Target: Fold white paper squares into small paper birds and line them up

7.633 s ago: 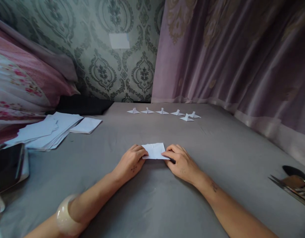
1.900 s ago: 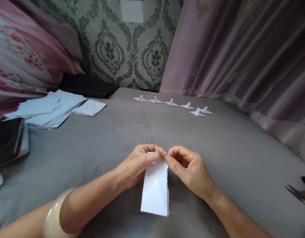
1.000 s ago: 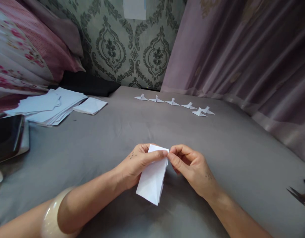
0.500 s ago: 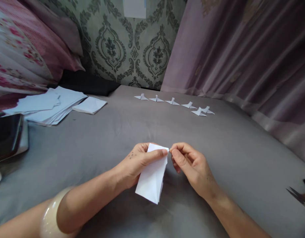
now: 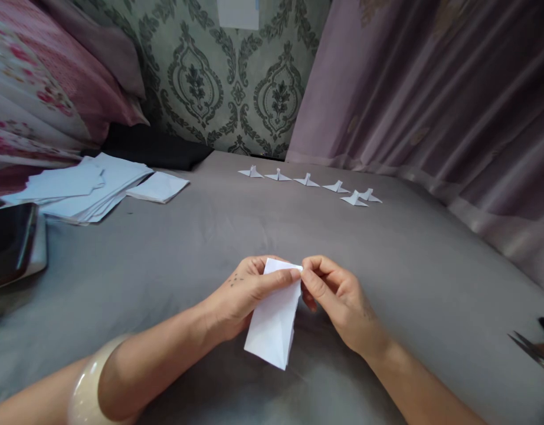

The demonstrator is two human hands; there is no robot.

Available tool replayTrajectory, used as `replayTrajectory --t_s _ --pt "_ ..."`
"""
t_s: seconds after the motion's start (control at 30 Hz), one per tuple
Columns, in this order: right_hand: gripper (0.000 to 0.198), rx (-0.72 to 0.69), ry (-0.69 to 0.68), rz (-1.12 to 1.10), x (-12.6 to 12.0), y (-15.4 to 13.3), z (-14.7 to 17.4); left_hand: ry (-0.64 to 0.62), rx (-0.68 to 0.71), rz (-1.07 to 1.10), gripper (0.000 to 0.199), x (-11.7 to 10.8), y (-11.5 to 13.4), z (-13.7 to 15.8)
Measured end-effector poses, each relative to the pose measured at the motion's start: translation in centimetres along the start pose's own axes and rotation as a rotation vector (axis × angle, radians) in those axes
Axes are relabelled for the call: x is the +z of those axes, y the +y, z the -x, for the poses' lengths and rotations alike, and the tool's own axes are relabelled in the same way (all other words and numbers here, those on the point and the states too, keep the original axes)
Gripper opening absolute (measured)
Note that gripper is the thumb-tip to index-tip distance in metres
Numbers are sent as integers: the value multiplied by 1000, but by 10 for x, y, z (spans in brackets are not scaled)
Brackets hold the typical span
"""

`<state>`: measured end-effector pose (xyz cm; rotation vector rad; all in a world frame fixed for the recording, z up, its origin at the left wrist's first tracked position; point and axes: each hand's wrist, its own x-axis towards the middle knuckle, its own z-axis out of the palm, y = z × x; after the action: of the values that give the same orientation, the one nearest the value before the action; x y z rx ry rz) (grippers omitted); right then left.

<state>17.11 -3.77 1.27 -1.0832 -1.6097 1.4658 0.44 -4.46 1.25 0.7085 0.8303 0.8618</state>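
My left hand (image 5: pixel 249 289) grips a folded sheet of white paper (image 5: pixel 272 330), thumb across its front near the top and fingers hidden behind. The paper hangs at a slight tilt, creased, with an uneven right edge. At its upper right corner, my right hand (image 5: pixel 336 295) has thumb and forefinger pinched together against the paper's edge. The remaining right fingers are curled underneath. Farther back on the grey cloth surface, several small folded paper figures (image 5: pixel 306 179) with pointed wings stand in a slanting row.
Loose white sheets (image 5: pixel 81 189) lie stacked at the left, beside a smaller folded paper pad (image 5: pixel 159 187). A dark phone-like device (image 5: pixel 10 242) rests at the left edge. Scissors (image 5: pixel 533 352) lie at the right edge. Curtains (image 5: pixel 409 88) hang behind on the right.
My right hand has shifted slightly left, its pinched fingertips closing onto the paper's upper right corner. The paper has moved slightly down and right, still in my left hand.
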Motion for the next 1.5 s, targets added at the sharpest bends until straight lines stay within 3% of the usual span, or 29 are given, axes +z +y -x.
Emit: replayTrajectory --t_s 0.17,0.27,0.47,0.67,1.1,1.5 --pt "16 -164 10 119 3 0 2 118 -55 16 26 -1 -2 -2" --pt "14 -195 -37 135 2 0 4 161 -44 29 28 -3 -2 -4" --pt "10 -71 -15 8 -3 -1 4 154 -20 51 26 -3 -1 -5" --pt "19 44 14 -3 2 -4 1 126 19 37 25 -4 -4 -6" --pt "26 151 8 -9 -1 3 0 120 28 4 25 -5 -5 -6" --pt "26 172 91 -16 -3 6 -3 44 -19 -39 25 -6 -5 -3"
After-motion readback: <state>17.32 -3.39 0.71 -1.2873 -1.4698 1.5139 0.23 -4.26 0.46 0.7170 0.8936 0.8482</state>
